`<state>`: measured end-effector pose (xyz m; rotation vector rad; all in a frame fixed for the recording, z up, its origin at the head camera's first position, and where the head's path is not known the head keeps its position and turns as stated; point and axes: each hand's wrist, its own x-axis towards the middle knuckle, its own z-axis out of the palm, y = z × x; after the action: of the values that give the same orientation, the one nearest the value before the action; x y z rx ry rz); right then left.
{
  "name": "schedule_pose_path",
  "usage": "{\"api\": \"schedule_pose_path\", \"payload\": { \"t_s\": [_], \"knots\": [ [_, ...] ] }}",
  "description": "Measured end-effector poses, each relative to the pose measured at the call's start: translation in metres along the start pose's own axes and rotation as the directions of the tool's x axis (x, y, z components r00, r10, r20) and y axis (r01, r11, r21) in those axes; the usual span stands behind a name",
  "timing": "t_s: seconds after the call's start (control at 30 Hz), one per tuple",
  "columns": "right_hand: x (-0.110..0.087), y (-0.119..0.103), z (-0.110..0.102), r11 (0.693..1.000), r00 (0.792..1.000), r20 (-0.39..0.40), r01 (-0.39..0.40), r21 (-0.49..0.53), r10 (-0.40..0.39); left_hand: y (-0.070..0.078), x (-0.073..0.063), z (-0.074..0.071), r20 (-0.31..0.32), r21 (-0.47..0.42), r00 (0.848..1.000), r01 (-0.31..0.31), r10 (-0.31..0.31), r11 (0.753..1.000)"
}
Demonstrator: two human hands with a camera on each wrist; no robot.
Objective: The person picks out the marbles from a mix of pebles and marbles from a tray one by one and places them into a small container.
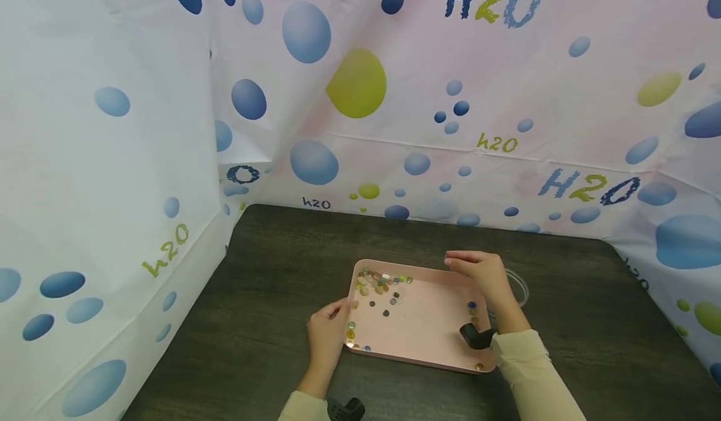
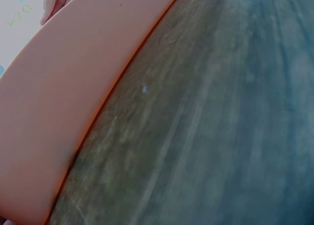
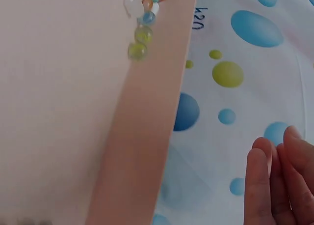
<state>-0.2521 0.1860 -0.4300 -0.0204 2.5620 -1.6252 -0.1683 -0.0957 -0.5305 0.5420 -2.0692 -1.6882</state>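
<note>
A shallow pink tray point(image 1: 428, 321) with glass marbles in it stands on the dark table. My left hand point(image 1: 328, 333) holds the tray's left rim between thumb and fingers; in the left wrist view the tray's outer wall point(image 2: 73, 82) fills the left side. Over the tray's far right corner is my right hand point(image 1: 481, 277), its fingers extended and holding nothing. The right wrist view shows those fingers point(image 3: 279, 181) beyond the tray's far wall. Most marbles point(image 1: 374, 281) cluster in the far left corner, and green ones point(image 3: 140, 43) lie along the far wall.
Partly hidden behind my right hand is a clear round container point(image 1: 519, 286), right of the tray. A white sheet with blue and green spots point(image 1: 360, 158) hangs behind and beside the dark wooden table point(image 1: 270, 271). A few marbles point(image 1: 473, 307) lie at the tray's right side.
</note>
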Motion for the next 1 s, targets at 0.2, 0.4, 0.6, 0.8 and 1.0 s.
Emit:
{"api": "schedule_pose_path", "payload": {
  "t_s": [0.2,0.4,0.6,0.8,1.0],
  "knots": [
    [0.011,0.002,0.02,0.996,0.998,0.026,-0.06,0.058,0.059,0.002,0.0,0.0,0.001,-0.013,1.0,-0.006,0.006,1.0],
    [0.018,0.006,0.035,1.0,1.0,0.013,-0.014,0.024,0.014,0.0,0.0,0.0,0.001,-0.021,1.0,0.005,-0.005,1.0],
    [0.024,0.009,0.046,0.999,1.0,0.02,-0.023,0.042,0.022,0.0,0.0,0.001,-0.008,-0.006,1.0,-0.004,0.004,1.0],
    [0.028,0.015,0.056,0.998,0.998,0.038,-0.059,0.03,0.057,0.0,0.001,0.001,-0.008,-0.011,1.0,0.003,-0.003,1.0],
    [0.03,0.024,0.066,0.999,0.996,0.08,-0.037,0.019,0.036,0.001,0.0,0.001,-0.004,-0.004,1.0,-0.003,0.003,1.0]
  ]
}}
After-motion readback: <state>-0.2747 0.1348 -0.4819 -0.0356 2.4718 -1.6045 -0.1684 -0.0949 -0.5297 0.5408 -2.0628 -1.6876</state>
